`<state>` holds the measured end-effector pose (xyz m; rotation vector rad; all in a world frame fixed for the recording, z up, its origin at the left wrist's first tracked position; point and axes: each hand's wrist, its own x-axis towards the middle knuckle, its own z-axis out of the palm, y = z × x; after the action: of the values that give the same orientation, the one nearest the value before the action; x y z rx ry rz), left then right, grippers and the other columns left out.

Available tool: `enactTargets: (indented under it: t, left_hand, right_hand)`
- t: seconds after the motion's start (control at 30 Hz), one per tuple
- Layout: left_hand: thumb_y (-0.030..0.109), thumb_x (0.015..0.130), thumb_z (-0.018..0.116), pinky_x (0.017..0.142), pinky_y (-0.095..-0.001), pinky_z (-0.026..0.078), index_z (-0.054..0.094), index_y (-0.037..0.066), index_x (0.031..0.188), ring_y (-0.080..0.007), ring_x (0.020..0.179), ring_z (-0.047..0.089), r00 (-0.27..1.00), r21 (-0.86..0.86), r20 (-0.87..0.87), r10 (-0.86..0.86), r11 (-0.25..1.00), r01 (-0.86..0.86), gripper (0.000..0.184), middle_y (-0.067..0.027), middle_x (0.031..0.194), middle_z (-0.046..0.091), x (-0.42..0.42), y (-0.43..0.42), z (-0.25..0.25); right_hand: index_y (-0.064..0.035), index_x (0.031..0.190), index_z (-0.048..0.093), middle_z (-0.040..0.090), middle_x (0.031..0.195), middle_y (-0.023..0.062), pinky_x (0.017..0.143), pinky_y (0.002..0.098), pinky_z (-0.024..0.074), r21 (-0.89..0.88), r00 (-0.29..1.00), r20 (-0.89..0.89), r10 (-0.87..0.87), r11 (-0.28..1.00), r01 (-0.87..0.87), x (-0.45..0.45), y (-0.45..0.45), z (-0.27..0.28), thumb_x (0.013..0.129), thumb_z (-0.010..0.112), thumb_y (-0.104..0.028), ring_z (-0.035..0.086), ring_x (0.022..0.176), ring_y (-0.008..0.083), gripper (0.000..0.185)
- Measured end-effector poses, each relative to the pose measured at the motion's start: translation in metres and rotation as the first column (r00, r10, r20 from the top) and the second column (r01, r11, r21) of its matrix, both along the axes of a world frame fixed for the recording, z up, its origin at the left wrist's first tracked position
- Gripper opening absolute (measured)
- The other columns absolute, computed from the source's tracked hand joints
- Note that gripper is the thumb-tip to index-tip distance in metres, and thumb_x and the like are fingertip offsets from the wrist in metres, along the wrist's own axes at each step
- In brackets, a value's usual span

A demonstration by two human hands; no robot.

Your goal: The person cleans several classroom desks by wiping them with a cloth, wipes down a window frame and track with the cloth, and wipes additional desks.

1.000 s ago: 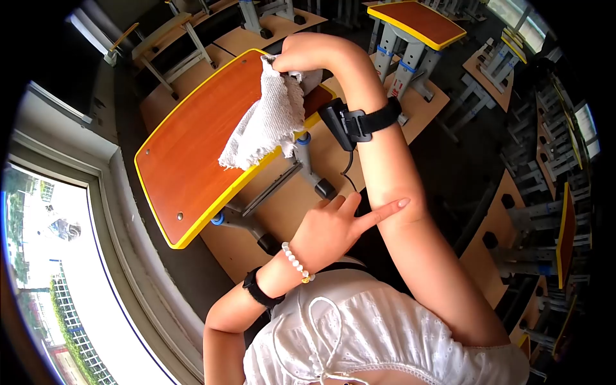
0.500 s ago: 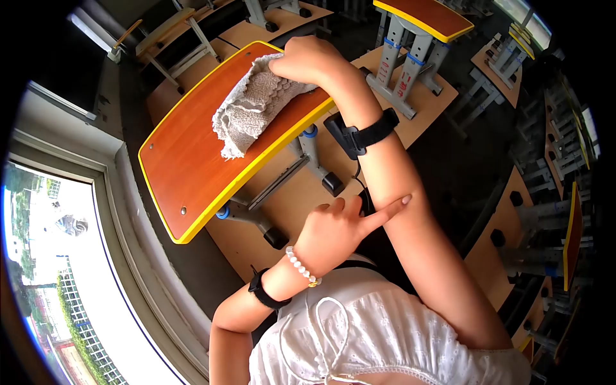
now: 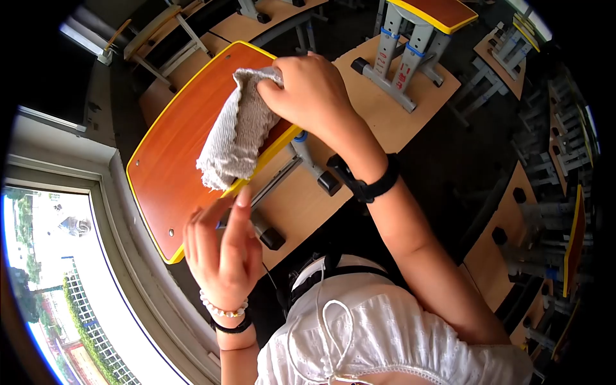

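A grey, rough-textured cloth (image 3: 239, 131) hangs folded from my right hand (image 3: 310, 88), whose fingers and thumb are closed on its upper end. The cloth's frayed lower end reaches over the near yellow edge of a reddish-brown desk top (image 3: 176, 160). Just below that end is my left hand (image 3: 221, 247), a little blurred, with its fingers stretched apart and nothing in them. Its fingertips come close to the frayed edge; whether they touch it I cannot tell. A beaded bracelet and black band circle my left wrist, and a black strap my right.
To the left runs a window (image 3: 70, 276) with a pale frame. Another desk (image 3: 443, 13) on grey metal legs stands at the upper right. Several upturned desks and light wooden boards fill the right side. Below the near desk are its metal legs (image 3: 311, 163).
My right hand has drawn the cloth up and toward me, off its flatter lie on the desk. My left hand has left my right forearm and moved left, near the cloth's lower end.
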<state>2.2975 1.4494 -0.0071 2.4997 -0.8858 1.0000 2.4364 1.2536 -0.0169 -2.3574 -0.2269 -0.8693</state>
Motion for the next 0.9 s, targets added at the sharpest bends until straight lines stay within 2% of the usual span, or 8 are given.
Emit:
enactTargets:
  t: [0.07,0.23,0.4,0.6,0.67,0.73,0.87,0.9]
  left_hand:
    - [0.005,0.076,0.068,0.090,-0.0491,0.047,0.055,0.007,0.132,-0.0359,0.105,0.059,0.995,-0.061,-0.049,0.088,0.994,-0.091,0.058,-0.0179,0.120,0.059,0.004,0.001,0.004]
    - [0.032,0.068,0.081,0.107,-0.0554,0.035,0.049,0.013,0.138,-0.0377,0.127,0.048,0.967,0.150,-0.254,0.029,0.989,0.009,0.079,-0.0186,0.145,0.044,0.012,-0.048,0.013]
    - [0.013,0.071,0.077,0.078,-0.0387,0.052,0.055,0.000,0.124,-0.0314,0.087,0.064,0.788,0.023,-0.535,-0.304,0.928,0.373,0.059,-0.0147,0.100,0.064,0.010,-0.135,-0.028]
    - [0.032,0.082,0.072,0.085,-0.0387,0.050,0.053,0.004,0.129,-0.0309,0.097,0.062,0.378,0.077,-0.900,-0.218,0.774,0.629,0.058,-0.0134,0.106,0.063,0.018,-0.242,-0.088]
    - [0.034,0.079,0.074,0.089,-0.0392,0.049,0.053,0.003,0.129,-0.0318,0.103,0.060,0.400,0.126,-0.893,-0.208,0.736,0.666,0.062,-0.0149,0.112,0.061,0.016,-0.285,-0.093]
    - [0.034,0.075,0.077,0.092,-0.0411,0.047,0.054,0.002,0.128,-0.0327,0.106,0.059,0.445,0.014,-0.759,-0.475,0.672,0.741,0.066,-0.0155,0.114,0.060,0.016,-0.345,-0.115]
    - [0.028,0.075,0.076,0.079,-0.0411,0.051,0.066,0.006,0.107,-0.0326,0.090,0.064,-0.058,-0.374,-0.833,-0.551,0.482,0.793,0.040,-0.0139,0.097,0.066,0.043,-0.419,-0.163]
    - [0.024,0.075,0.075,0.075,-0.0408,0.052,0.069,0.007,0.100,-0.0323,0.084,0.066,-0.032,-0.326,-0.857,-0.514,0.494,0.806,0.031,-0.0131,0.089,0.068,0.049,-0.430,-0.165]
  right_hand:
    - [0.0010,0.075,0.064,0.060,0.062,0.0189,0.091,0.0469,0.0490,0.127,0.980,-0.072,0.185,0.976,-0.175,-0.014,-0.016,-0.001,0.078,0.057,-0.022,0.061,0.064,0.0392,0.024]
    - [-0.0023,0.076,0.060,0.056,0.061,0.0133,0.103,0.0478,0.0421,0.048,0.934,0.005,0.357,0.933,-0.357,-0.074,-0.063,-0.001,0.072,0.063,-0.016,0.060,0.066,0.0329,0.014]
    - [-0.0032,0.072,0.059,0.058,0.059,0.0143,0.102,0.0483,0.0421,0.003,0.850,-0.397,0.347,0.926,-0.376,-0.140,-0.157,-0.036,0.074,0.068,-0.024,0.061,0.062,0.0328,0.023]
    - [-0.0040,0.071,0.060,0.062,0.063,0.0156,0.103,0.0522,0.0400,-0.032,0.707,-0.700,0.104,0.984,-0.177,-0.209,-0.274,-0.081,0.076,0.066,-0.022,0.064,0.066,0.0333,0.020]
    - [-0.0038,0.075,0.060,0.063,0.065,0.0154,0.102,0.0535,0.0399,-0.050,0.671,-0.738,0.070,0.986,-0.158,-0.224,-0.301,-0.090,0.076,0.067,-0.020,0.064,0.068,0.0335,0.018]
    - [-0.0037,0.078,0.060,0.063,0.066,0.0156,0.102,0.0538,0.0402,-0.034,0.668,-0.741,0.069,0.990,-0.140,-0.239,-0.341,-0.096,0.076,0.067,-0.019,0.064,0.068,0.0340,0.017]
    - [-0.0030,0.083,0.061,0.063,0.068,0.0174,0.103,0.0514,0.0401,0.014,0.674,-0.738,0.026,1.000,-0.023,-0.248,-0.379,-0.095,0.077,0.064,-0.015,0.063,0.071,0.0351,0.014]
    - [-0.0027,0.085,0.061,0.063,0.069,0.0178,0.102,0.0516,0.0406,-0.014,0.658,-0.753,-0.012,1.000,0.003,-0.248,-0.385,-0.097,0.078,0.064,-0.015,0.063,0.071,0.0358,0.015]
